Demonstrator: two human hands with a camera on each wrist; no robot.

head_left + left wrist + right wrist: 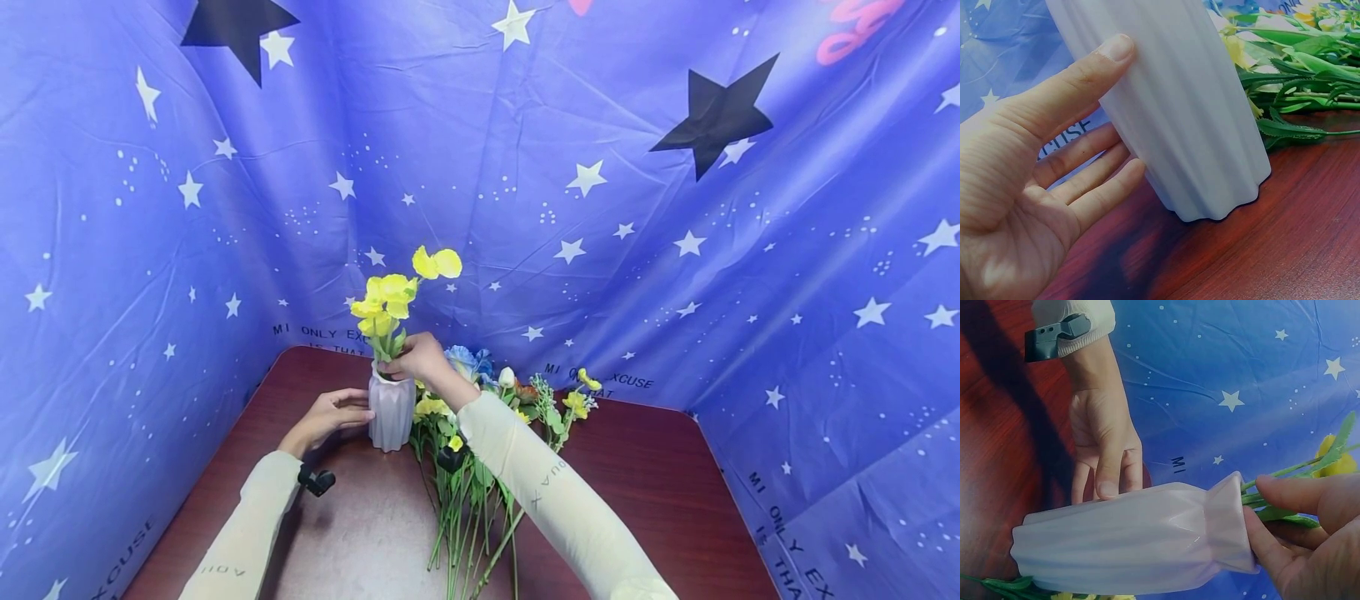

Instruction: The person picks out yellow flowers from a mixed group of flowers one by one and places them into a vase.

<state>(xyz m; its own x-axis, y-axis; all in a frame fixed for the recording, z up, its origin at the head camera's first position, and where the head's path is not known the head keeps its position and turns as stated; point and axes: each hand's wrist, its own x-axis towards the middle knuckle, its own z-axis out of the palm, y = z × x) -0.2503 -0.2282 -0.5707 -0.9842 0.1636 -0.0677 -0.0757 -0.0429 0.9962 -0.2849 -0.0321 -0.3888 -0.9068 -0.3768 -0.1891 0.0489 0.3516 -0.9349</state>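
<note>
A pale, pleated vase stands upright on the table. Yellow flowers rise from its mouth, their green stems passing inside. At the rim, my right hand pinches the stems between thumb and fingers; one finger touches the rim in the right wrist view. On the vase's left side rests my left hand, its thumb and fingertips against the wall and its fingers fairly straight. The lower stem ends are hidden within the vase.
Right of the vase lies a pile of loose flowers, yellow, blue, white and orange, with long stems reaching toward the near edge. The dark red table is enclosed by a blue star-printed cloth at back and sides.
</note>
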